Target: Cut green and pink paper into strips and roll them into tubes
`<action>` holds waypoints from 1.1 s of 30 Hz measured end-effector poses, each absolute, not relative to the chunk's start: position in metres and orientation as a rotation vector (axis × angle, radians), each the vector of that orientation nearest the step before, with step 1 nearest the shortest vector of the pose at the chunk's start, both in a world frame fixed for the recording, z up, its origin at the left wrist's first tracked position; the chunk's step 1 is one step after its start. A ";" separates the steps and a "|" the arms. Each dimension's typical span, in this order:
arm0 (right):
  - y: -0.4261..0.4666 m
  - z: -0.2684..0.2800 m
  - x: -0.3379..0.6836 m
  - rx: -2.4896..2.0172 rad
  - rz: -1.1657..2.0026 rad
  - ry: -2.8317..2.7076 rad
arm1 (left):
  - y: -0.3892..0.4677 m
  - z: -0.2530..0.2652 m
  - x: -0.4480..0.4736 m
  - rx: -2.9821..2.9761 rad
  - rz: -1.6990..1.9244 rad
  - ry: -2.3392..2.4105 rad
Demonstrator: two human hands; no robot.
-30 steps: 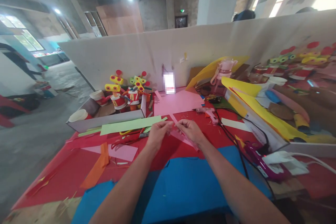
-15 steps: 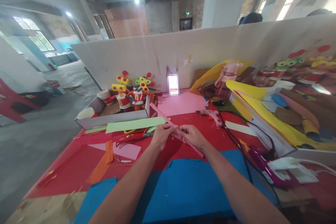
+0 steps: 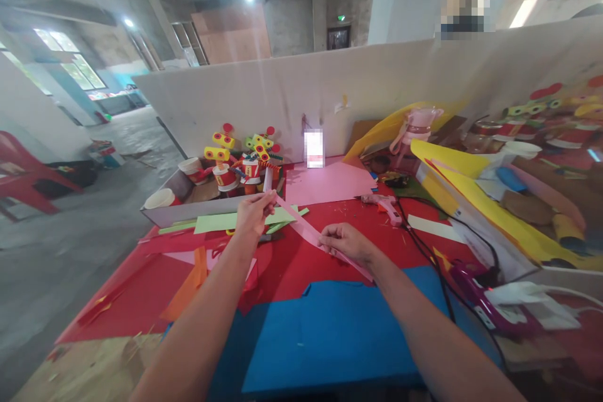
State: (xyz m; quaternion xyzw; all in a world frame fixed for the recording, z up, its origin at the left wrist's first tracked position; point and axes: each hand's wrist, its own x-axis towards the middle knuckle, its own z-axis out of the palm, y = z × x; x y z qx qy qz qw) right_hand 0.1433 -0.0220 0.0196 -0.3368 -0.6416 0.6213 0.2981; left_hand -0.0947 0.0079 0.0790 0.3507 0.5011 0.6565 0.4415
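A long pink paper strip (image 3: 301,223) stretches slantwise between my two hands above the red sheet. My left hand (image 3: 257,210) pinches it toward its far end, part of which sticks up past the fingers. Lower on the strip, my right hand (image 3: 346,244) is closed on it, and the near end runs out under that hand. Green paper strips (image 3: 226,222) lie just beyond my left hand. Below both hands is a blue sheet (image 3: 325,333). A pink glue gun (image 3: 385,204) rests on the red sheet beyond my right hand.
Paper-cup robot figures (image 3: 226,177) stand in an open box (image 3: 176,217) at the back left. Pink sheets (image 3: 330,183) lie before a white partition (image 3: 235,91). To the right are black cables (image 3: 431,253), a purple power strip (image 3: 485,301) and a box with yellow paper (image 3: 447,169).
My hands have moved apart along the pink strip. The left one went left and away from me, while the right stayed nearly in place. More of the strip shows between them.
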 end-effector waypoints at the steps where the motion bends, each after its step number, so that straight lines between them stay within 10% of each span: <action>1: -0.022 0.021 0.144 -0.902 1.663 -1.703 | 0.011 0.083 -0.102 0.859 1.681 1.253; 6: -0.020 0.026 0.144 -0.896 1.588 -1.598 | 0.006 0.087 -0.117 0.826 1.946 1.337; 13: -0.022 0.019 0.132 -0.855 1.464 -1.613 | -0.037 0.054 -0.036 1.192 1.098 1.221; 33: 0.002 0.009 0.155 -1.247 0.854 -1.493 | -0.019 0.062 -0.091 0.522 1.904 1.085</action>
